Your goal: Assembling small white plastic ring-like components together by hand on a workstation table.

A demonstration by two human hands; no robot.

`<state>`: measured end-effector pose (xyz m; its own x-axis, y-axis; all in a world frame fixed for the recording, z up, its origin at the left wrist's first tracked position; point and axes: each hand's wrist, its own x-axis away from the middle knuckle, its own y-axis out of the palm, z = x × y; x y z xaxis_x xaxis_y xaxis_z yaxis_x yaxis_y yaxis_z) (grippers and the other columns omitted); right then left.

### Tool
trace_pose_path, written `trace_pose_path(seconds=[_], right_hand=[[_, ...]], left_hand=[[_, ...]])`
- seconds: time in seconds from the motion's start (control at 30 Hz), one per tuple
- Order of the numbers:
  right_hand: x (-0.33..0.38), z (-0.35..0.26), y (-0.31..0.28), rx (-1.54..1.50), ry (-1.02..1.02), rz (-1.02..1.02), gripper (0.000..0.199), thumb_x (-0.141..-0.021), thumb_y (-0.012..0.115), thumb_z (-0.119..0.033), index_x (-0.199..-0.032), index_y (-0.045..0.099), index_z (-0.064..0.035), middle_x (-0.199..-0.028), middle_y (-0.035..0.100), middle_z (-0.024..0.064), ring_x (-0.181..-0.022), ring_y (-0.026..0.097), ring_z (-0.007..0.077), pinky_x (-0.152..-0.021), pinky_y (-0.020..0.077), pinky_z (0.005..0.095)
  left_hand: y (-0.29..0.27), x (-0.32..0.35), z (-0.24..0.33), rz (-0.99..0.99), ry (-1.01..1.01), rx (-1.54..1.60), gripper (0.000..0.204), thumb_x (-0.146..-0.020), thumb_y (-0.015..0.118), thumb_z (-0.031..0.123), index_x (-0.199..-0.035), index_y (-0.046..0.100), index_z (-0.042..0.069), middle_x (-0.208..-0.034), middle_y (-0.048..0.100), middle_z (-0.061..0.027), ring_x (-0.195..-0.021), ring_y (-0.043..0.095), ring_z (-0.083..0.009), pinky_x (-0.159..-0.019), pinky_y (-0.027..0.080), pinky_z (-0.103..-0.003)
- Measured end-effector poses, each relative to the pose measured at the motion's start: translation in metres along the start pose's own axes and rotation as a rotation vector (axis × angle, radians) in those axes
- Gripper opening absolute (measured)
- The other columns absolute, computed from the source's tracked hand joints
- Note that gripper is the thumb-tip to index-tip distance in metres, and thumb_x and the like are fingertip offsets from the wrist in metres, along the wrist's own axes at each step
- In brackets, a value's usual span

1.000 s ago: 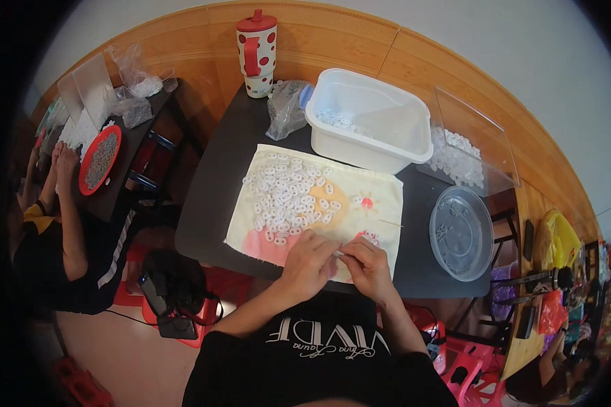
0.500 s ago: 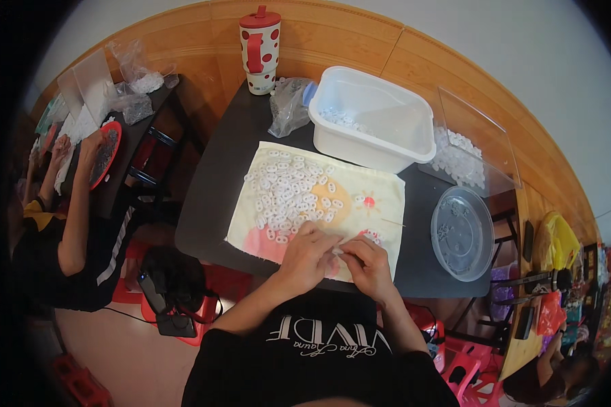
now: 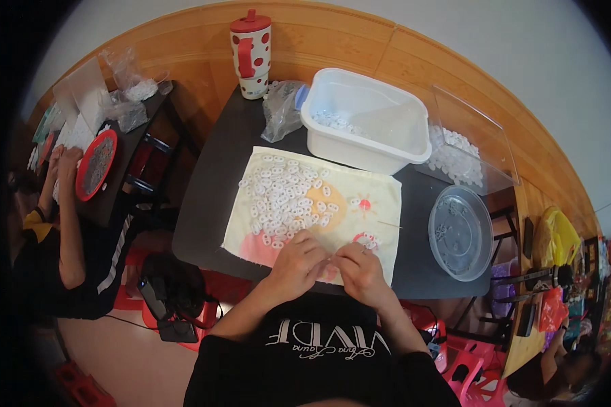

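My left hand (image 3: 297, 264) and my right hand (image 3: 361, 270) meet over the front edge of a pale yellow cloth (image 3: 380, 197). Both are closed, fingertips pinched close together. Whatever sits between them is too small and covered to make out. Just beyond my left hand spreads a heap of small white oval pieces with two holes each (image 3: 282, 200). A few more lie on the orange patch of the cloth. Past my right hand there is a small cluster of pieces on a red print (image 3: 368, 240), and a thin stick-like tool (image 3: 390, 224) lies near the cloth's right edge.
A white tub (image 3: 366, 152) with small pieces stands behind the cloth, beside a plastic bag (image 3: 282, 112) and a dotted tumbler (image 3: 251, 54). To the right are a round clear tray (image 3: 460, 234) and a clear box of white pieces (image 3: 455, 156). Another person works at the left over a red tray (image 3: 97, 165).
My hands have drawn closer together, and my right hand has turned and shifted slightly left. Its fingers are now more tightly curled. The whole view has shifted a little.
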<state>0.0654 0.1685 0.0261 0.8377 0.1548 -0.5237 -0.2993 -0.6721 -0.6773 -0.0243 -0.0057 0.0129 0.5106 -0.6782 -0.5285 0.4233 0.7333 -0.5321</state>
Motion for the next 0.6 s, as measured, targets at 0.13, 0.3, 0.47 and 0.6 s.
trace_pose_path(seconds=[0.13,0.3,0.47,0.6], right_hand=[[0.0029,-0.0001,0.0018,0.031,-0.051,-0.043,0.025,-0.065,0.063,0.01,-0.089,0.063,0.0028,-0.091,0.058,0.0135,-0.081,0.059,0.0316,-0.067,0.0489,0.0379],[0.0053,0.0008,0.0024,0.043,-0.087,-0.082,0.026,-0.063,0.061,0.002,-0.088,0.058,0.0027,-0.09,0.051,0.0148,-0.082,0.053,0.0332,-0.07,0.0466,0.0396],[0.0041,0.0027,0.0022,0.024,-0.098,-0.104,0.026,-0.061,0.061,0.002,-0.087,0.057,0.003,-0.091,0.05,0.0152,-0.082,0.052,0.0334,-0.071,0.0467,0.0396],[0.0021,0.0023,0.002,-0.001,-0.089,-0.083,0.022,-0.063,0.061,0.008,-0.084,0.06,0.0032,-0.09,0.054,0.0134,-0.079,0.056,0.0315,-0.067,0.0475,0.0383]], left_hand=[[0.0003,0.0008,0.0009,0.001,0.05,-0.05,0.024,-0.061,0.068,-0.006,-0.084,0.065,-0.001,-0.084,0.062,-0.0102,-0.083,0.057,-0.0302,-0.069,0.047,-0.038],[-0.0004,-0.0015,0.0019,-0.027,0.078,-0.089,0.023,-0.06,0.067,-0.007,-0.082,0.064,-0.001,-0.084,0.059,-0.0099,-0.082,0.056,-0.0297,-0.068,0.047,-0.037],[0.0017,0.0008,-0.0017,-0.056,0.105,-0.165,0.022,-0.059,0.067,-0.006,-0.08,0.063,-0.001,-0.082,0.057,-0.0095,-0.081,0.055,-0.0294,-0.067,0.047,-0.038],[0.0018,0.0002,-0.0014,-0.072,0.106,-0.181,0.021,-0.059,0.067,-0.005,-0.079,0.062,-0.001,-0.082,0.057,-0.0092,-0.081,0.055,-0.0291,-0.067,0.046,-0.038]])
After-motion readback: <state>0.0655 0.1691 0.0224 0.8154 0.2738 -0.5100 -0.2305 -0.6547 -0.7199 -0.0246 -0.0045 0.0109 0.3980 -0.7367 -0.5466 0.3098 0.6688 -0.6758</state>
